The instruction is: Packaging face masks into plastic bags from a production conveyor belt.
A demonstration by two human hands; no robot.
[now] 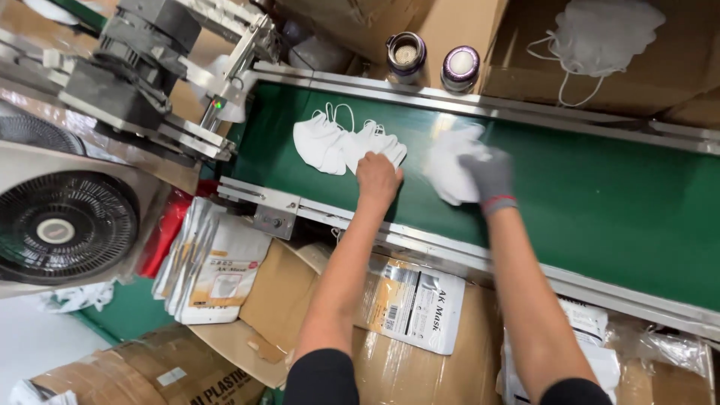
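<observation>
My left hand (377,178) is bare and lies knuckles-up on the green conveyor belt (600,202), fingers curled down onto the near edge of a white mask (375,142); how tightly they pinch it I cannot tell, since the back of my hand hides the tips. A second white mask (319,142) lies just beside it to the left, the two overlapping, ear loops trailing toward the far rail (525,101). My right hand (487,178) wears a grey glove with a red cuff and is closed round a bunch of white masks (450,171), held over the middle of the belt, blurred.

To the right the belt runs wide and bare between its two steel rails. The near rail (420,240) passes under both my forearms. To the left the belt ends close by, at the grey machine head (142,60) and its steel bracket. Two round jars (433,64) stand beyond the far rail. Below the near rail lie printed mask pouches (214,270) on cardboard boxes (285,300), with a black fan (64,225) at far left
</observation>
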